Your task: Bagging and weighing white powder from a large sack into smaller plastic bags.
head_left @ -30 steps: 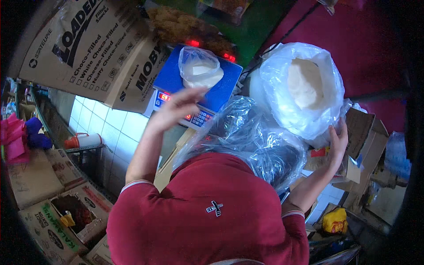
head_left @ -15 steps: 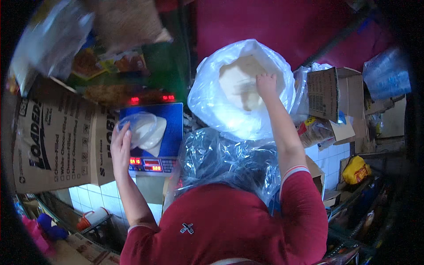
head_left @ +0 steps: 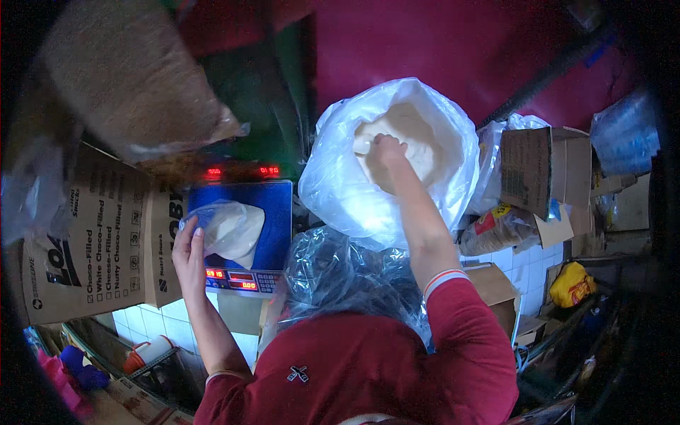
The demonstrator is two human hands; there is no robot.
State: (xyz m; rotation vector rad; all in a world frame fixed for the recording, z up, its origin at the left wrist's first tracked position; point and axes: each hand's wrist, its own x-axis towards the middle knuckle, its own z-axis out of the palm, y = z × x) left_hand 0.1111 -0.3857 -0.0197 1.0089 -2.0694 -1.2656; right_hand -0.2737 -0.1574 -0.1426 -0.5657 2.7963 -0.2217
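My left hand [head_left: 188, 248] pinches the open rim of a small clear plastic bag [head_left: 236, 234] with white powder in its lower part. That bag rests on the blue platform of a digital scale [head_left: 278, 205] with lit red displays. My right hand [head_left: 388, 150] is down inside a large plastic sack [head_left: 331, 185], its fingers closed at the white powder [head_left: 418, 156]. A small pale shape shows beside these fingers; whether it is a scoop or just powder I cannot make out.
A printed cardboard box [head_left: 117, 241] stands left of the scale. Brown-filled bags [head_left: 134, 78] rise at the back left. Crumpled clear plastic [head_left: 340, 273] lies against my front. Open cartons [head_left: 525, 166] and a yellow bag [head_left: 572, 285] are on the right.
My right hand has moved left and deeper into the large sack, toward the powder's left side. My left hand still holds the small bag's rim. The view has shifted slightly.
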